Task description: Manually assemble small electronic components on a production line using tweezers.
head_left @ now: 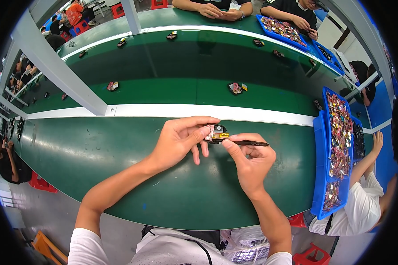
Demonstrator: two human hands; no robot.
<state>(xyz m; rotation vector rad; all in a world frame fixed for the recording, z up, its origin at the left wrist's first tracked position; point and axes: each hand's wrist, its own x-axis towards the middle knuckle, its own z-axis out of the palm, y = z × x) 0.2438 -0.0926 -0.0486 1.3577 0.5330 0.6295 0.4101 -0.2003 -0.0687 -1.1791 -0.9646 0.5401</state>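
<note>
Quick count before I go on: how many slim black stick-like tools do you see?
1: the slim black tool in the right hand, its inner end at the small black device in the left hand. Others may be hidden.

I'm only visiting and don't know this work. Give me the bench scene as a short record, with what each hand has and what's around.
Left hand: holds a small black-cased device
Right hand: holds a thin black stick-shaped tool beside the device; contact hard to tell
Work surface: green tabletop
Beyond it: white rail, then a green strip
Right side: blue tray of small mixed pieces
Nearby person: white top, at right
</note>
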